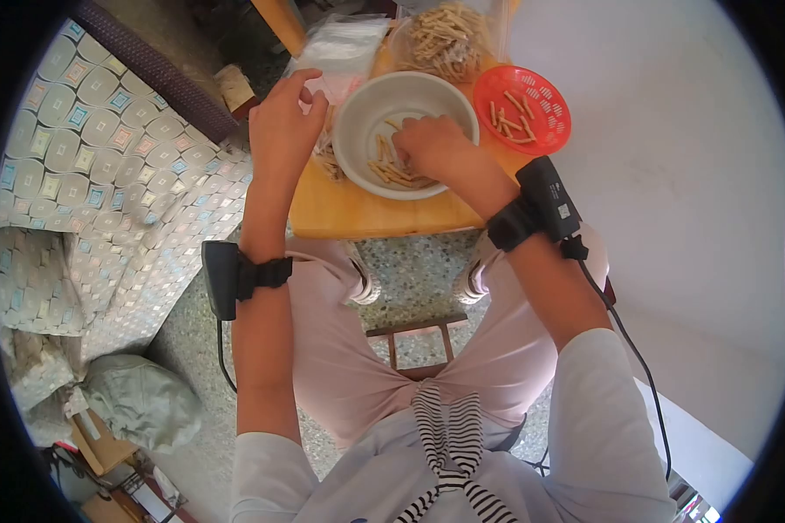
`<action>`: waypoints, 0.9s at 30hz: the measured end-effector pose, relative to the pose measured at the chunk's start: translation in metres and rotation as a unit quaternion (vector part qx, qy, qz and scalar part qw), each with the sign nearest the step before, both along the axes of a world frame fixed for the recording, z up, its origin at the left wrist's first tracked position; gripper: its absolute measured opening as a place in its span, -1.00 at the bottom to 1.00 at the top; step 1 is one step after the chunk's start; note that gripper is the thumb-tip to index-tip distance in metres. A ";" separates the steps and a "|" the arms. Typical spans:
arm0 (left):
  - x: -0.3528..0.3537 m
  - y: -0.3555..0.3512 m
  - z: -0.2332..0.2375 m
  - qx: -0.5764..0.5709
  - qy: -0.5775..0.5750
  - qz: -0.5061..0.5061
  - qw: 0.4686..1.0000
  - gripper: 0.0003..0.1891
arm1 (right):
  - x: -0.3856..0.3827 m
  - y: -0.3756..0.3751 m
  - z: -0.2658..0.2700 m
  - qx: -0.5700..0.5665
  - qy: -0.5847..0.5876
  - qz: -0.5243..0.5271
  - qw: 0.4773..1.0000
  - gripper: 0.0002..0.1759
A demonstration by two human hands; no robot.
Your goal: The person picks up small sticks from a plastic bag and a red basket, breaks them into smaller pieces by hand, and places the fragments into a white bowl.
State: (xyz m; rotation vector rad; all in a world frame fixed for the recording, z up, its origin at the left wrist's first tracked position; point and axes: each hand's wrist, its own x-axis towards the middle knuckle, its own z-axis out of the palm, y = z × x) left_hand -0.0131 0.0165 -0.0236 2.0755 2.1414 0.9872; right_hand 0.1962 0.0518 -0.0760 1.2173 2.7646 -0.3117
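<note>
My right hand (433, 148) reaches into a pale grey round bowl (351, 113), its fingers curled down among short tan stick-like pieces (391, 167). The fingertips are hidden, and what they hold cannot be made out. Just outside the bowl's left rim hovers my left hand (285, 126), with thumb and forefinger bent but apart and nothing visible between them. Below it, more tan pieces (329, 159) lie beside the bowl, partly covered by the hand. A red plastic basket (556, 122) to the bowl's right holds several similar sticks.
A clear bag full of tan sticks (449, 39) stands behind the bowl. Clear plastic bags (344, 44) lie at the back left of the yellow wooden table (349, 213). A patterned cloth (139, 166) hangs at left; a white wall (672, 148) stands close on the right.
</note>
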 end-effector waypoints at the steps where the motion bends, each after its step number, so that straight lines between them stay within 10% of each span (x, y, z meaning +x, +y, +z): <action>1: 0.003 0.001 0.003 0.014 -0.024 -0.025 0.999 -0.70 | 0.002 0.000 -0.003 0.042 0.018 0.014 0.999 -0.84; 11: 0.022 -0.005 0.011 0.035 -0.035 -0.135 0.990 -0.78 | 0.007 0.005 0.004 0.091 -0.014 0.000 0.996 -0.79; 27: 0.027 -0.004 0.004 -0.086 -0.026 -0.201 0.976 -0.75 | 0.005 0.014 0.018 0.092 0.249 -0.011 0.964 -0.79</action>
